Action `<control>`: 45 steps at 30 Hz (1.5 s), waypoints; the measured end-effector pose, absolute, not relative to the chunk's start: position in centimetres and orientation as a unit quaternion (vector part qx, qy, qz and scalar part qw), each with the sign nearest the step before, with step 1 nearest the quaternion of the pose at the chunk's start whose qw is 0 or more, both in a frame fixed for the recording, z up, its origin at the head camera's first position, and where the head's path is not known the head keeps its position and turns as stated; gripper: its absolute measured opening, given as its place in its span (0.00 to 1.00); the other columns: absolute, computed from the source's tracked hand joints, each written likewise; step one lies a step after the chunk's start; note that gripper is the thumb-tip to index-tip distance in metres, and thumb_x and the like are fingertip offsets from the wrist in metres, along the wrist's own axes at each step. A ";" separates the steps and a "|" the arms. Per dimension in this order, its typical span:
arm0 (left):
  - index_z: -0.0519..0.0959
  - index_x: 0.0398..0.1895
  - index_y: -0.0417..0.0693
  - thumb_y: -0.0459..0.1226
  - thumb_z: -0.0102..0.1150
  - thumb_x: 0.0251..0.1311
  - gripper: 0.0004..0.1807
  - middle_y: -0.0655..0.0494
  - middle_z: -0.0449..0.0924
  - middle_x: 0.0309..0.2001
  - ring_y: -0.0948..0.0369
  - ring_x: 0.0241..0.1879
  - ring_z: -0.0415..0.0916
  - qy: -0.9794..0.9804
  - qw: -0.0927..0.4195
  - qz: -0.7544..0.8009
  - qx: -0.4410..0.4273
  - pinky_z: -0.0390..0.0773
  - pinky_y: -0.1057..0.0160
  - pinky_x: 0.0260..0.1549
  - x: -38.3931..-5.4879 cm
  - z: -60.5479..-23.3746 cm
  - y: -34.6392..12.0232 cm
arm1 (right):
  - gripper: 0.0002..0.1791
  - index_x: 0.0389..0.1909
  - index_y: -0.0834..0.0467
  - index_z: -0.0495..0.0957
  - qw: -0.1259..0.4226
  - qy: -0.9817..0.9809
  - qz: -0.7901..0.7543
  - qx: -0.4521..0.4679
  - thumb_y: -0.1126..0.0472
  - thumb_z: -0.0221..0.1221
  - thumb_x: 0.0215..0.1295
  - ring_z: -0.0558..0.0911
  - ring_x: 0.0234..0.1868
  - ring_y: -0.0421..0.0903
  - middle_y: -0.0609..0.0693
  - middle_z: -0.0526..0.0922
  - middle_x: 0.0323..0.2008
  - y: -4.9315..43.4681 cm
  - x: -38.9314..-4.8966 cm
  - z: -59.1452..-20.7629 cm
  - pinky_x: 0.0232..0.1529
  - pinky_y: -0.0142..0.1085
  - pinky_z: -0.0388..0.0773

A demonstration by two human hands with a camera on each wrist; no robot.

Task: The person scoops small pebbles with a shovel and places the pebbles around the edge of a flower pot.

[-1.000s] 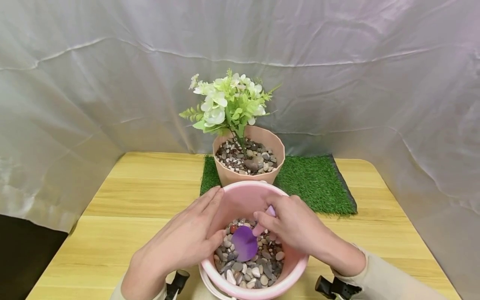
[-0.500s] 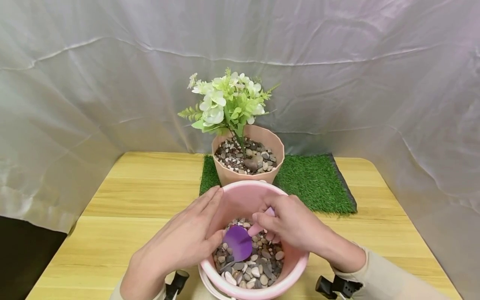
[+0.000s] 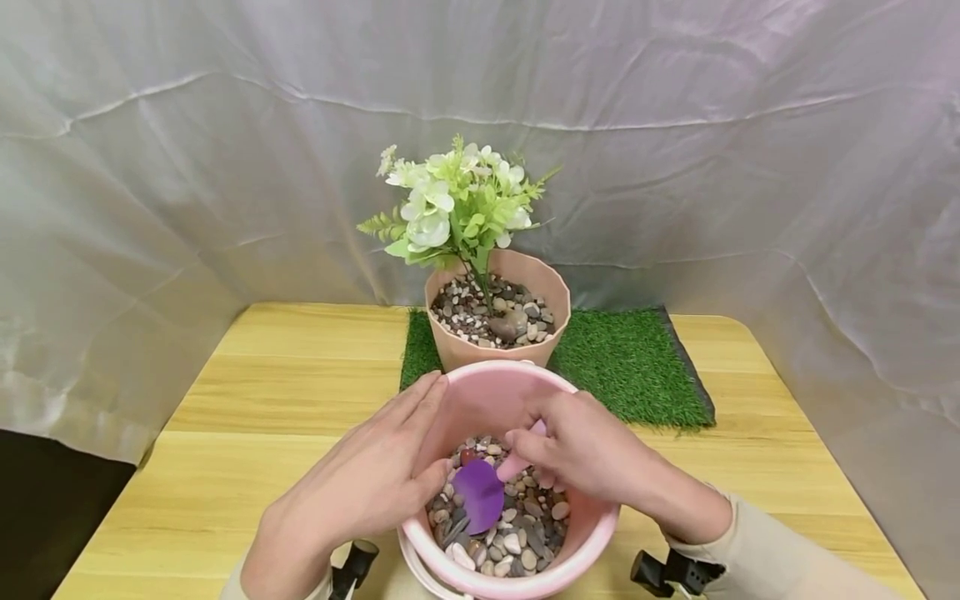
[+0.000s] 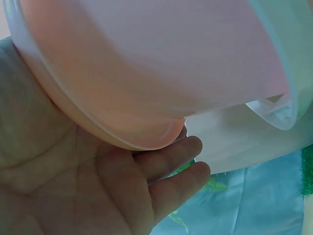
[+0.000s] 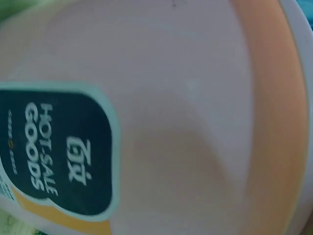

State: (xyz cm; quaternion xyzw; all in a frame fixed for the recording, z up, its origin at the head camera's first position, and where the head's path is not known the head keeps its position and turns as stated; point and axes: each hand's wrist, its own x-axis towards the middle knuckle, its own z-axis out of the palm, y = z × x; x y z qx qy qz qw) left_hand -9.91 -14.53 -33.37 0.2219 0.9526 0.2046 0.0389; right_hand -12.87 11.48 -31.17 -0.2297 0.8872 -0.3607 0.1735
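A pink bucket (image 3: 517, 590) with several pebbles (image 3: 517, 546) in it stands at the near middle of the table. My left hand (image 3: 367, 475) rests on its left rim, fingers extended along the rim and thumb over the inner side. In the left wrist view, the palm (image 4: 63, 171) lies against the rim from outside. My right hand (image 3: 592, 446) reaches over the right rim and grips the pink handle of a small plastic shovel (image 3: 480, 497). Its purple blade is tilted, the lower edge among the pebbles at the left. The right wrist view shows only the bucket's outer wall (image 5: 186, 98).
Behind the bucket, a peach flowerpot (image 3: 495, 357) holds pebbles and a white-flowered plant (image 3: 465, 200). It stands on a green turf mat (image 3: 630, 367). A grey curtain (image 3: 675, 167) surrounds the wooden table (image 3: 262, 400). The bucket's white handle (image 3: 420, 573) hangs at the near left.
The shovel blade has shifted slightly left in the bucket and turned more edge-on, dipping toward the pebbles. A red pebble was covered midway and shows again. My left hand stays on the rim.
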 end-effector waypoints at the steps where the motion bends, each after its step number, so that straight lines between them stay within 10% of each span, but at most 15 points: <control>1: 0.49 0.86 0.44 0.52 0.59 0.72 0.48 0.48 0.43 0.86 0.50 0.84 0.46 0.952 0.038 0.204 0.223 0.54 0.46 0.81 -9.9 -33.4 -14.5 | 0.10 0.33 0.54 0.80 0.176 0.885 -0.364 -0.230 0.56 0.62 0.76 0.82 0.19 0.43 0.35 0.89 0.25 11.5 -12.9 -31.2 0.17 0.35 0.79; 45: 0.47 0.86 0.46 0.52 0.58 0.73 0.48 0.51 0.41 0.86 0.51 0.85 0.45 0.952 0.050 0.212 0.215 0.54 0.45 0.81 -9.8 -33.3 -14.6 | 0.12 0.32 0.59 0.78 0.200 0.852 -0.433 -0.217 0.56 0.61 0.75 0.86 0.20 0.51 0.42 0.92 0.27 12.1 -13.0 -31.0 0.19 0.39 0.84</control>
